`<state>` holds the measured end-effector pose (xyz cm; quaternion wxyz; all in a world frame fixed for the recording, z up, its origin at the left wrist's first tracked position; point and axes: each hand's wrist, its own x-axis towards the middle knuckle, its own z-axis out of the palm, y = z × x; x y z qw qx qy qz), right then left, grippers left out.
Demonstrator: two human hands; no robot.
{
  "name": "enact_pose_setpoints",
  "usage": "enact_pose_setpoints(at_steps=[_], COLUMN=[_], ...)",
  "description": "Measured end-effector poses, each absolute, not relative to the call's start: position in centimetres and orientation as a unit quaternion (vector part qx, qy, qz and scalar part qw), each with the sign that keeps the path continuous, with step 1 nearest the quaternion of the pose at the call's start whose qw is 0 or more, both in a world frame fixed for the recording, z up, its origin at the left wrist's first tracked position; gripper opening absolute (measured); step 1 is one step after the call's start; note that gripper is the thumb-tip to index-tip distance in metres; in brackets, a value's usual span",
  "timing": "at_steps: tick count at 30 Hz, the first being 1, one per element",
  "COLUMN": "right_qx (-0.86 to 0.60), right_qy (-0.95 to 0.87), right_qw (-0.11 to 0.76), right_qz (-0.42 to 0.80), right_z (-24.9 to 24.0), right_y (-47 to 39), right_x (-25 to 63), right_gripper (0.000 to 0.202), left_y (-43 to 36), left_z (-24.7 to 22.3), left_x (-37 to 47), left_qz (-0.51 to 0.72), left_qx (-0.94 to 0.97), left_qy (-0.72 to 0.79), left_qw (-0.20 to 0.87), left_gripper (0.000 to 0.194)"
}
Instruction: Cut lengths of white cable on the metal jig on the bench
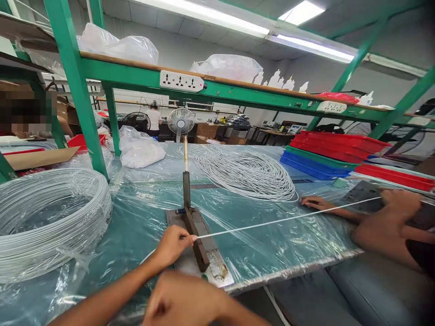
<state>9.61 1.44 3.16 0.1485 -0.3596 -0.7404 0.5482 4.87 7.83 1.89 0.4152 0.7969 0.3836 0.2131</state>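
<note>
My left hand [176,244] is closed in a pinch on a thin white cable [254,228], right beside the dark metal arm of a lever cutter [195,237]. The cutter's handle stands up and its plate lies on the bench. From my fingers the cable runs taut to the right, up to a co-worker's raised hand [401,206]. Another hand of a co-worker [316,202] rests on the bench behind the cable. Close to the camera, my right hand [190,299] is blurred, its fingers curled in; whatever they may hold is hidden.
A thick wrapped coil of white cable [54,222] sits at the left. Behind the cutter lies a looser cable coil [248,174]. Stacked red trays [336,147] and blue trays [309,166] stand at the right. A green shelf frame [136,72] spans overhead.
</note>
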Motion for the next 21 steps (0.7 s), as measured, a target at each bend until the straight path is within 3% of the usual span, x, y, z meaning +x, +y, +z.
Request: enact_pose_setpoints(at_steps=[2, 4, 5, 7, 12, 21], right_qx=[-0.445, -0.549, -0.567, -0.587, -0.581, -0.516], right_qy=[-0.659, -0.526, -0.485, -0.442, -0.435, -0.450], right_qw=[0.328, 0.564, 0.598, 0.614, 0.559, 0.565], right_qz=[0.509, 0.322, 0.291, 0.287, 0.402, 0.460], right_z=[7.5, 11.0, 12.3, 13.8, 14.2, 17.1], right_y=[4.0, 8.6, 11.3, 16.4, 23.2, 17.7], right_x=[13.2, 16.6, 18.2, 20.8, 23.1, 23.0], right_gripper=[0.026, 0.022, 0.026, 0.032, 0.039, 0.062], left_y=[7.9, 8.1, 8.2, 8.4, 8.8, 9.0], left_z=[1.6, 1.4, 1.2, 0.9, 0.3, 0.4], left_x=[5.1, 5.3, 5.3, 5.3, 5.5, 5.8], left_qz=[0.213, 0.217, 0.220, 0.222, 0.211, 0.190], left_qx=[0.798, 0.795, 0.792, 0.784, 0.774, 0.765], left_qy=[0.386, 0.394, 0.398, 0.407, 0.433, 0.461], left_qw=[0.410, 0.406, 0.408, 0.412, 0.411, 0.407], left_gripper=[0.035, 0.032, 0.031, 0.031, 0.032, 0.027])
